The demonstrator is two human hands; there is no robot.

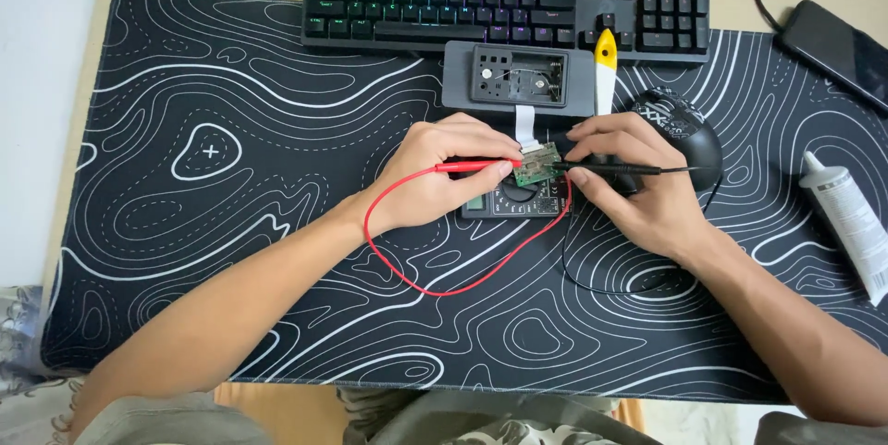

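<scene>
Green circuit board (536, 166) lies between both hands: left hand (435, 177) pinches the thin red probe (472, 166), right hand (629, 181) pinches the thin black probe (615, 168), long axes level, tips converging.

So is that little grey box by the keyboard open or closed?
Open. The grey box shows its insides, and a small green circuit board hangs out on a flat white ribbon cable.
</scene>
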